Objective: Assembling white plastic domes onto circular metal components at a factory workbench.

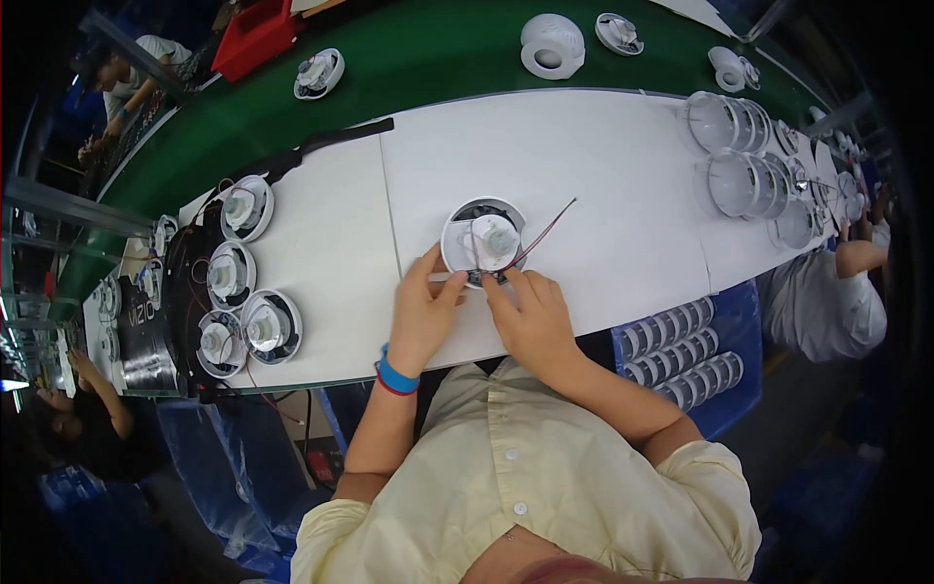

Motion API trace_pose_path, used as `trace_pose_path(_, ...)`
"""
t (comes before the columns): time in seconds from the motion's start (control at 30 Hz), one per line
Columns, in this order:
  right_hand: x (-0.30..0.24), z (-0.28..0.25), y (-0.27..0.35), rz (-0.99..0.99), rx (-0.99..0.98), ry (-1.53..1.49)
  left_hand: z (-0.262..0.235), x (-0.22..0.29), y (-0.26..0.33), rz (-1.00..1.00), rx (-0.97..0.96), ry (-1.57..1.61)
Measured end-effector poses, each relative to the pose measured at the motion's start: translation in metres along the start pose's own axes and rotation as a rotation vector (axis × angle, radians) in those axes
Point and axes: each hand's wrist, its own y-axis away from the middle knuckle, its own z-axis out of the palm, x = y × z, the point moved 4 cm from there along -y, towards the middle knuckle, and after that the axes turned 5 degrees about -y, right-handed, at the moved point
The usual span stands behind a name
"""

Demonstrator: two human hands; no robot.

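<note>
A round white housing [453, 238] with a pale, clear-centred round part [499, 241] inside lies on the white worktop in front of me. Dark parts show around its inner edge. Thin reddish and dark wires [551, 229] stick out from it to the upper right. My left hand [426, 310] is closed on the housing's near left rim, thumb at the near edge. The fingers of my right hand [531, 316] are bent and pressed together at the near right edge, by the wires. What lies under those fingertips is partly hidden.
Several similar housings [231, 275] with wires stand at the left, beside a black sheet. Stacked clear domes [736, 183] are at the right. A blue crate [747, 326] of ring-like parts sits below the worktop's right edge. Beyond runs a green belt [428, 54] carrying white parts. Other people work either side.
</note>
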Motion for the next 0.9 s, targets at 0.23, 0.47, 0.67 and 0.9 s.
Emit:
trace_pose_path(0.23, -0.01, -0.001, -0.006, 0.301, -0.142, -0.583, 0.086, 0.08, 0.002, 0.967, 0.197, -1.073)
trace_pose_path(0.47, 0.013, 0.003, 0.013, 0.003, -0.229, -0.373, 0.114, 0.061, -0.019, 0.844, -0.02, -1.119)
trace_pose_path(0.67, 0.124, -0.101, 0.013, 0.215, -0.224, -0.39, 0.096, 0.055, -0.021, 0.9, -0.01, -0.932)
trace_pose_path(0.9, 0.335, -0.204, 0.006, 0.451, 0.255, 0.529, 0.096, 0.068, -0.006, 1.216, 0.076, -0.788)
